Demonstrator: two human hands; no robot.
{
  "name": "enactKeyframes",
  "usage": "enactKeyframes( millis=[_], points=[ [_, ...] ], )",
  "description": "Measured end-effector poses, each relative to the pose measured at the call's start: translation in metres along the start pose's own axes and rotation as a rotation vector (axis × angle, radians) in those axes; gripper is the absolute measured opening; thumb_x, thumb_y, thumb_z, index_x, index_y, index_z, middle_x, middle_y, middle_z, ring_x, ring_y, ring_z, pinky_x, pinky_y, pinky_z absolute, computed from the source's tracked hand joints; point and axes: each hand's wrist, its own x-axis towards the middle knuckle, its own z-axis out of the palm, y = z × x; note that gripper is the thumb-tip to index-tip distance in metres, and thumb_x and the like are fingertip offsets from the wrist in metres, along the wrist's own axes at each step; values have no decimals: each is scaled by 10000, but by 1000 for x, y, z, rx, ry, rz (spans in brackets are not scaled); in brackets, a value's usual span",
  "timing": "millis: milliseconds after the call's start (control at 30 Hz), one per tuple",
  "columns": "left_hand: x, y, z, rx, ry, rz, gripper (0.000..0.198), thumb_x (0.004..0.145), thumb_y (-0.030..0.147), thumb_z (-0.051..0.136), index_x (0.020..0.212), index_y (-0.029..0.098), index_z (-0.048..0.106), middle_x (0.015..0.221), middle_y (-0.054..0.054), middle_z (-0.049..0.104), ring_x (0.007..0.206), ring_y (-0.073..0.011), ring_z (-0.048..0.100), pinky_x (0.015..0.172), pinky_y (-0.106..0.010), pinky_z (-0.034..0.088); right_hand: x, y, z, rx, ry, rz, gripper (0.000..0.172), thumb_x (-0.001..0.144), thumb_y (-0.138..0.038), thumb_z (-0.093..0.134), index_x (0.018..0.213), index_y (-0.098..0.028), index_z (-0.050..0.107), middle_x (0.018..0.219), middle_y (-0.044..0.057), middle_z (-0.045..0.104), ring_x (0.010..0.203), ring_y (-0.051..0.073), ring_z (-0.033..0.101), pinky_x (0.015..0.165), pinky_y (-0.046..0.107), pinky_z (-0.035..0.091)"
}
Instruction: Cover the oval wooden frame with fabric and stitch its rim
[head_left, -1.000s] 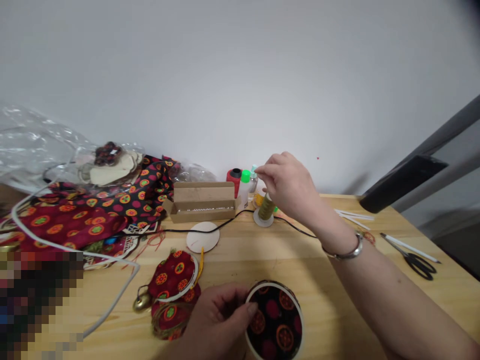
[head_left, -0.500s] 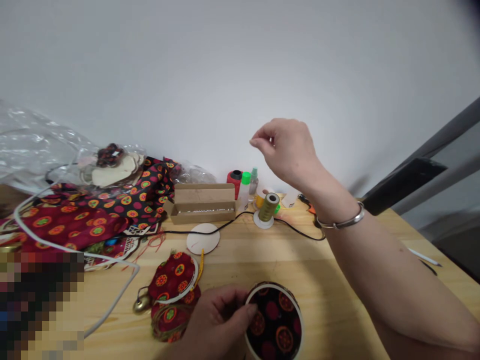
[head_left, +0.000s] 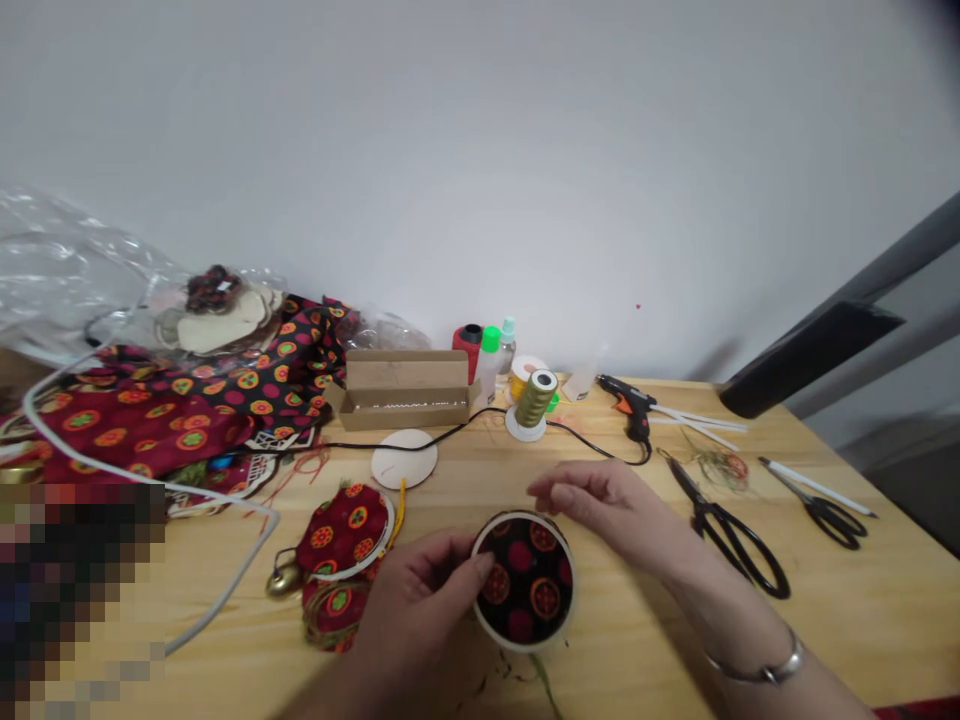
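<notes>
At six o'clock, left hand (head_left: 420, 595) pinched white-rimmed black patterned-fabric disc (head_left: 523, 590). Right hand (head_left: 611, 510) curled at its two o'clock, grip unclear.

A round piece of cloth (head_left: 523, 578) with a pale rim faces up, tilted toward the viewer. Its cloth is black, printed with plain maroon dots and larger orange-red wheel patterns. A thin brownish edge shows outside the rim at the top. The left hand (head_left: 431, 592) pinches it by its left side, the thumb over the front. Whether its lower edge touches the worktop (head_left: 630, 640) is unclear.
</notes>
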Motion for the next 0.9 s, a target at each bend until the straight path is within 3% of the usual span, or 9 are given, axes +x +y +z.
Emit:
enactKeyframes(
  millis=[100, 233, 400, 633, 900],
  points=[
    [0, -2, 1, 16, 24, 28, 228, 666, 360, 685, 758, 156, 727, 689, -30, 725, 646, -170, 627, 590, -215, 483, 0, 16, 4, 202, -114, 99, 330, 742, -424, 630, 876, -129, 691, 805, 57, 687, 740, 168, 603, 677, 276, 456],
    [-1, 1, 4, 5, 77, 46, 192, 665, 336, 687, 745, 166, 728, 648, -11, 713, 619, -155, 617, 578, -199, 478, 2, 25, 8, 327, -89, 163, 318, 653, -393, 718, 818, -123, 697, 727, 41, 687, 655, 138, 588, 630, 253, 440],
    [0, 4, 6, 51, 68, 42, 187, 673, 314, 677, 764, 161, 734, 675, -16, 721, 625, -156, 618, 579, -201, 482, 3, 33, 13, 328, -74, 192, 280, 645, -385, 726, 720, -117, 697, 599, 4, 638, 528, 88, 511, 523, 216, 381],
    [-1, -2, 8, 106, 137, 92, 161, 685, 314, 665, 723, 169, 722, 631, 3, 705, 578, -136, 600, 552, -184, 468, 4, 39, 17, 326, -28, 180, 275, 650, -380, 724, 662, -113, 655, 569, -3, 612, 514, 85, 497, 508, 212, 373],
    [0, -2, 4, 160, 75, 84, 175, 708, 327, 644, 740, 171, 719, 673, -8, 707, 652, -161, 620, 600, -199, 484, 2, 44, 18, 260, 5, 168, 344, 641, -425, 716, 605, -114, 574, 534, -25, 521, 499, 74, 422, 476, 205, 309]
  ],
)
